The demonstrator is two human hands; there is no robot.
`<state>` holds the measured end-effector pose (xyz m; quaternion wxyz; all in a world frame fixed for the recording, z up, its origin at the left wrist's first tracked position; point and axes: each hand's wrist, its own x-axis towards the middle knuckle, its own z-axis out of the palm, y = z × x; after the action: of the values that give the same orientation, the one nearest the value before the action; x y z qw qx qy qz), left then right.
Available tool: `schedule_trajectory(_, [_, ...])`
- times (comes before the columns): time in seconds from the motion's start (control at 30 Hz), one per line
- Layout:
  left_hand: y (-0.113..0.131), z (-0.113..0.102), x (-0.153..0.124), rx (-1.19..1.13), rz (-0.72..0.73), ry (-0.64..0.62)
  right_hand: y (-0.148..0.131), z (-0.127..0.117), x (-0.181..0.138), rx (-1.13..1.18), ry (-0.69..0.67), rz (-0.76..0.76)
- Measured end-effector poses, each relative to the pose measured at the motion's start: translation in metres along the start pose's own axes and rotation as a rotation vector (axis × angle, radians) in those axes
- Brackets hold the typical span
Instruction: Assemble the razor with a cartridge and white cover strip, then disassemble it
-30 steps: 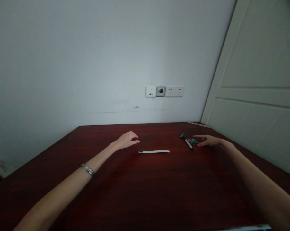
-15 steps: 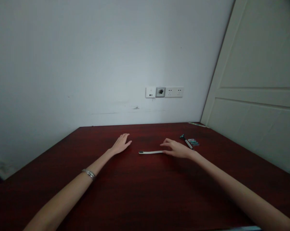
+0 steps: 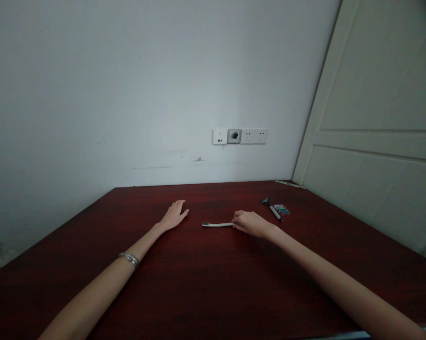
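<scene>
A white toothbrush (image 3: 217,224) lies flat on the dark red table (image 3: 205,278), bristle end to the left. My right hand (image 3: 250,223) is closed over its handle end, fingers curled round it. My left hand (image 3: 174,215) rests flat on the table to the left of the brush, fingers stretched out, holding nothing. A silver bracelet (image 3: 129,259) sits on my left wrist.
A razor with a dark head (image 3: 272,208) and a small packet (image 3: 281,208) lie on the table behind and to the right of my right hand. A white wall with a socket strip (image 3: 240,136) stands behind. A pale door (image 3: 375,123) is at the right.
My right hand moved left from the razor and packet to the toothbrush and closed on its handle. My left hand flattened onto the table and slid slightly left.
</scene>
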<state>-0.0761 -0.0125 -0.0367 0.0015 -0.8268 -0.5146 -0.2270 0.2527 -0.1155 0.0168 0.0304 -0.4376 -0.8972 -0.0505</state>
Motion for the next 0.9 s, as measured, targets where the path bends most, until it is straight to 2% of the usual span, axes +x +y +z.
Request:
schedule_trajectory(0.13, [0.001, -0.001, -0.001, 0.004, 0.020, 0.002, -0.001, 0.000, 0.003, 0.017, 0.009, 0.014])
schedule_trajectory(0.27, [0.001, -0.002, -0.002, 0.008, 0.019, 0.003, 0.003, -0.002, 0.000, 0.142, 0.060, 0.035])
schedule_trajectory(0.43, [-0.002, 0.000, -0.001, 0.013, 0.027, 0.015, 0.028, -0.007, -0.025, 0.278, 0.201, 0.129])
schedule_trajectory(0.5, [-0.002, 0.001, -0.001, 0.013, 0.030, 0.018, 0.046, -0.010, -0.043, 0.299, 0.272, 0.225])
schedule_trajectory(0.67, [0.000, -0.001, -0.001, 0.021, 0.031, 0.009, 0.101, -0.009, -0.098, 0.285, 0.430, 0.577])
schedule_trajectory(0.8, [0.001, -0.002, -0.001, 0.027, 0.023, 0.011, 0.135, 0.001, -0.132, 0.187, 0.387, 0.822])
schedule_trajectory(0.9, [0.002, -0.003, -0.001, 0.017, 0.020, 0.017, 0.147, 0.012, -0.144, 0.164, 0.309, 0.941])
